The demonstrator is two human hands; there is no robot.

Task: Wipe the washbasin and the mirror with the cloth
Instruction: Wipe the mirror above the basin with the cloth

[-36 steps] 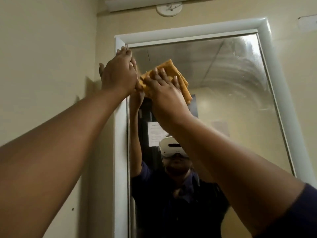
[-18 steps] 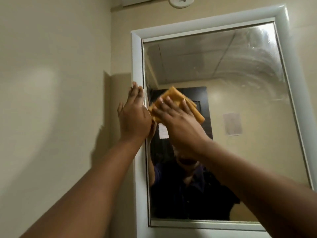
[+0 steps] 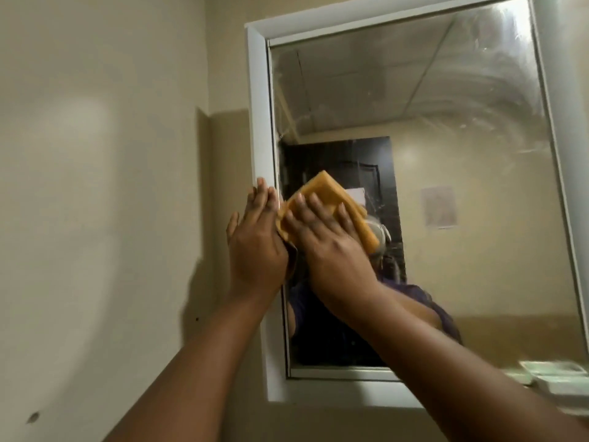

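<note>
A white-framed mirror (image 3: pixel 446 129) hangs on the beige wall, with streaky smears across its upper right glass. My right hand (image 3: pixel 322 237) lies flat on a folded orange cloth (image 3: pixel 328 193) and presses it against the glass near the mirror's left edge, at mid height. Beside it, my left hand (image 3: pixel 255 240) rests flat with fingers together on the white left frame, touching the cloth's left corner. The washbasin is not in view.
A beige side wall (image 3: pixel 95 186) stands close on the left. A pale green soap dish (image 3: pixel 554 374) sits on the mirror's lower ledge at the right. The glass reflects a dark door, a paper notice and my arms.
Both hands and the cloth have slid down the left side of the mirror from its top corner to mid height. The camera has tilted down, and the bottom frame now shows.
</note>
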